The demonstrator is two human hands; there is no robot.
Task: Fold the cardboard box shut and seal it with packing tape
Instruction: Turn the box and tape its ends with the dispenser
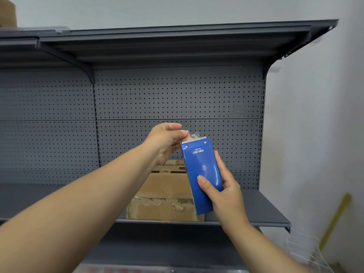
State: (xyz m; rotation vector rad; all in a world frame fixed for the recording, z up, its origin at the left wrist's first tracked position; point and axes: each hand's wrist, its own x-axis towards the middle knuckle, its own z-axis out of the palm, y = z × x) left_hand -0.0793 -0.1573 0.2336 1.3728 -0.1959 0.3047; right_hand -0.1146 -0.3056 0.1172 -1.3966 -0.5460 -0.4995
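Note:
A brown cardboard box [163, 196] lies on the grey shelf [264, 211], its top flaps folded down and its front face scuffed. In front of it, held up in the air, is a blue tape dispenser [202, 172] with a serrated metal edge at its top. My right hand [224, 190] grips the dispenser's lower half, thumb on its face. My left hand [167, 140] pinches the clear tape end [194, 135] at the serrated edge. Both hands are above and in front of the box, not touching it.
A grey perforated back panel [177, 99] rises behind the shelf, with an upper shelf [177, 42] overhead. Another cardboard box [6, 12] sits at top left. A yellow stick [336, 215] and white wire rack [307, 251] stand by the wall at right.

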